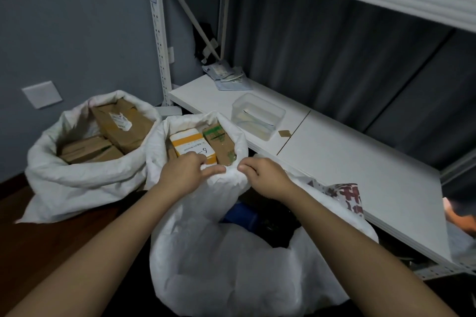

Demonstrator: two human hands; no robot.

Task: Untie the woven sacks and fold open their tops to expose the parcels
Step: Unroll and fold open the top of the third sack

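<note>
Two white woven sacks stand on the floor with their tops folded open. The left sack [77, 175] shows several brown cardboard parcels [123, 126]. The middle sack [164, 152] holds a white-and-orange box [192, 145] and a brown parcel with green print [221, 143]. My left hand [183, 172] and my right hand [262, 175] both pinch the near rim of the middle sack, thumbs almost meeting. A third white sack [231, 265] lies in front, under my forearms; dark items show in its open mouth.
A white low shelf board [347, 157] runs along the right, carrying a clear plastic box [257, 116] and some papers [229, 77]. A white metal rack upright [159, 33] stands behind the sacks. Dark curtain behind, grey wall with a switch plate [42, 94] on the left.
</note>
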